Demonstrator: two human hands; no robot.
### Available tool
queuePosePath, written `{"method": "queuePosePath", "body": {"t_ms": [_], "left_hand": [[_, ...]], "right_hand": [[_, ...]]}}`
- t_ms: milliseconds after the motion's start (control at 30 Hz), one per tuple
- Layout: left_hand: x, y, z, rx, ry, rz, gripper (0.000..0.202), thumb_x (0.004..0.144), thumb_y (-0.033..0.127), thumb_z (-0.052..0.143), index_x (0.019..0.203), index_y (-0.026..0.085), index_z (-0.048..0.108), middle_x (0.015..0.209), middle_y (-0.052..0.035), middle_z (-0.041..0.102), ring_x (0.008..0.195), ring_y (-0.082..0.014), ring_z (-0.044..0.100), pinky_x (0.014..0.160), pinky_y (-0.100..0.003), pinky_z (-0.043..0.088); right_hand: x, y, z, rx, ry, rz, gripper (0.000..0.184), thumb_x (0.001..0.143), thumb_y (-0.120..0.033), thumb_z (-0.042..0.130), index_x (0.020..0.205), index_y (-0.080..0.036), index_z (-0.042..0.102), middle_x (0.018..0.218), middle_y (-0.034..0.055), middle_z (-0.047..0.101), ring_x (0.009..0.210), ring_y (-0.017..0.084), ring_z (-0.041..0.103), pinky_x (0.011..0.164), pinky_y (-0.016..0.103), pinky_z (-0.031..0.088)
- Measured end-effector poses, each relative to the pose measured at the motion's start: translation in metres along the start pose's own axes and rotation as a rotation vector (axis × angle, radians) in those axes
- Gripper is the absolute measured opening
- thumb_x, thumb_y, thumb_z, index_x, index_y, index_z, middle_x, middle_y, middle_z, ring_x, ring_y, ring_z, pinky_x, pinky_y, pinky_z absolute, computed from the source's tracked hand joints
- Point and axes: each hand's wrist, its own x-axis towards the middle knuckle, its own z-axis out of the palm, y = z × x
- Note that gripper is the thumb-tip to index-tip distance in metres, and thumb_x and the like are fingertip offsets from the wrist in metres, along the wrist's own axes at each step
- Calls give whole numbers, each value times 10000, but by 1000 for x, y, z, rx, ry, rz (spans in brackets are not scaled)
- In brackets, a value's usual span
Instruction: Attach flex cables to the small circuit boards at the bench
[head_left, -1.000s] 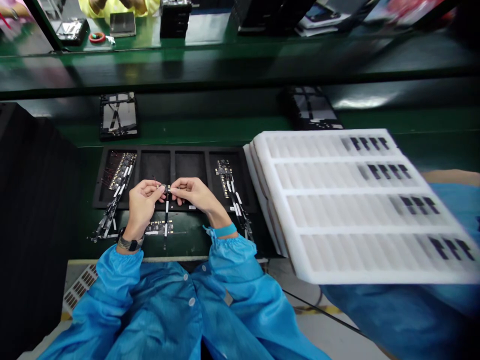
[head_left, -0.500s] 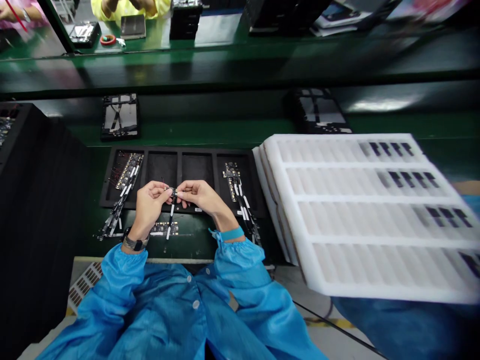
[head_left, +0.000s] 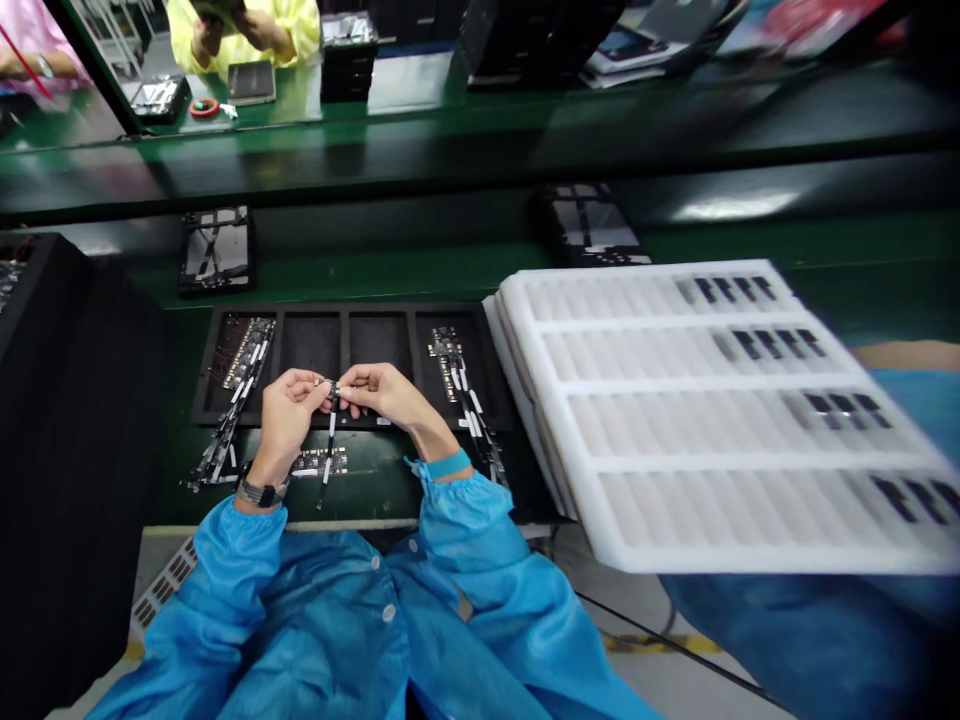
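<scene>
Both hands meet over the front edge of a black compartment tray (head_left: 382,415). Between their fingertips is a small circuit board (head_left: 334,390) with a black-and-white flat cable (head_left: 330,440) hanging down from it. My left hand (head_left: 289,415) pinches the board's left side, and my right hand (head_left: 386,395) pinches its right side. Under the cable, on the green bench, lies a circuit board strip (head_left: 319,461). Circuit boards with attached cables (head_left: 247,365) lie in the tray's left compartment, and more boards with cables (head_left: 450,365) are in the right one, their cables hanging over the front edge.
A stack of white foam trays (head_left: 555,390) with black parts in some slots stands at the right. A tall black case (head_left: 75,400) is at the left. Two black device housings (head_left: 217,250) (head_left: 592,225) lie behind. Across the bench is a person in yellow sleeves (head_left: 292,40).
The camera view has shifted, so the bench items sit further left. The board stays pinched in both hands; its hanging cable now slants slightly at the lower end.
</scene>
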Motion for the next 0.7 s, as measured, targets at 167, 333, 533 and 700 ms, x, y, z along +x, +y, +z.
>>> {"method": "queuePosePath", "body": {"t_ms": [167,333,533,700], "left_hand": [[-2,27,-4,0,1,-15,427,563,376,978,825,152,726,676,-40,729,570,-147,663,562,-236,532],[1,76,2,102,63,246,278,646,299,946,806,177,755,677,-21,713,556,-142,650,488,-217,480],[36,127,58,135,94,481,215,687,264,909,790,157,753,781,-37,766,724,-203,767,616,-276,609],[123,148,155,328,-122,635,101,750,182,829,772,167,731,683,-9,713,698,-189,733,641,-301,606]], "right_hand": [[3,-4,7,75,70,-43,480,713,-537,926,928,-148,745,770,31,759,657,133,683,527,205,467],[12,-7,5,200,279,-109,380,755,-476,896,895,-166,726,845,59,781,779,158,718,574,209,520],[15,-7,7,273,355,-105,259,831,-388,824,814,-171,685,715,16,723,629,119,659,510,195,447],[17,-9,14,322,351,-90,145,857,-271,757,786,-176,673,650,-12,683,564,104,607,492,194,413]]}}
